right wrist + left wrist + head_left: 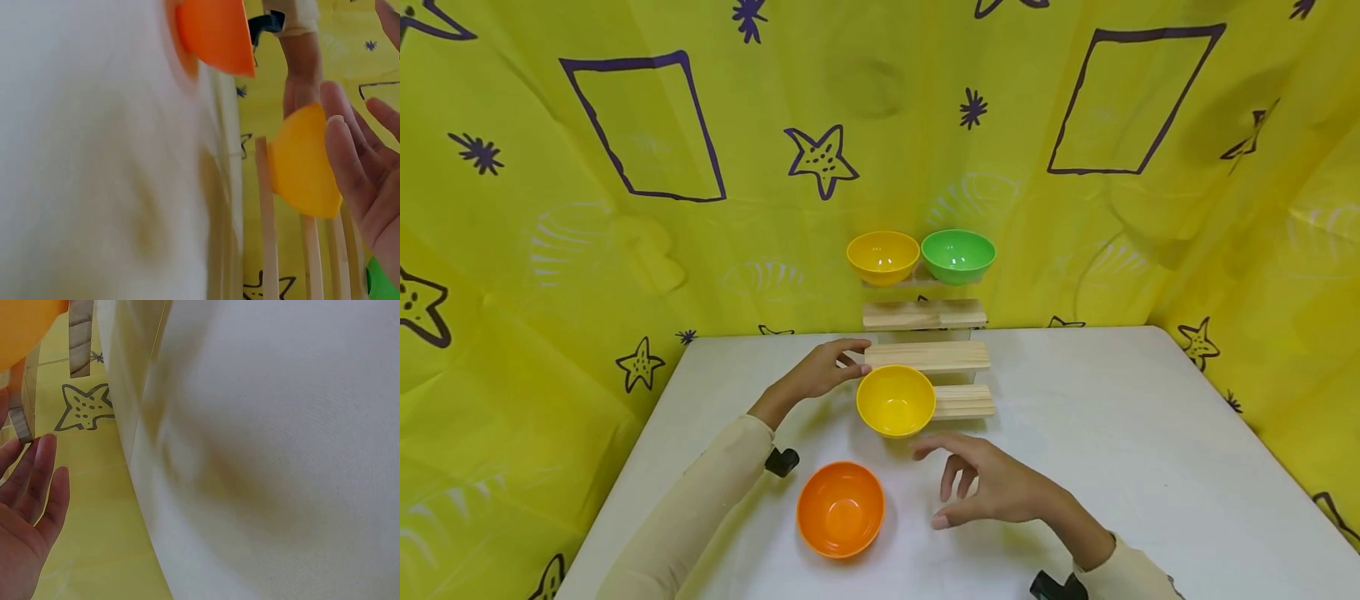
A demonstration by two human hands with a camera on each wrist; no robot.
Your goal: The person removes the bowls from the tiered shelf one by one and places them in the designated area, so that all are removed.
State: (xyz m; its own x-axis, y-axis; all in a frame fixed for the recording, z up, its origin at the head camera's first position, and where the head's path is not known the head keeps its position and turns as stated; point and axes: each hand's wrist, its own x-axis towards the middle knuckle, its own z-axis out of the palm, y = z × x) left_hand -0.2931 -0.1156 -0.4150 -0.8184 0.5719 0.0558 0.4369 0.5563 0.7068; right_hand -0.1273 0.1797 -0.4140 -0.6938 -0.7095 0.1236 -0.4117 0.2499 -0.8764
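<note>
Reaching in at a stepped wooden rack (925,314), left end and near side.
On the table (1112,433) in front of the rack, an orange bowl (841,510); nearer the rack's right, the right hand (992,483), thumb and fingers wide apart, holding nothing. On the rack's lowest step (964,402), at the left, a yellow bowl (896,402). By the rack's second step (928,357), the left hand (822,367), fingertips at the left end; cannot tell whether pinching or merely touching. Atop the rack, an amber bowl (883,258) beside a green bowl (958,257). Behind the rack, a yellow sheet (910,158).
</note>
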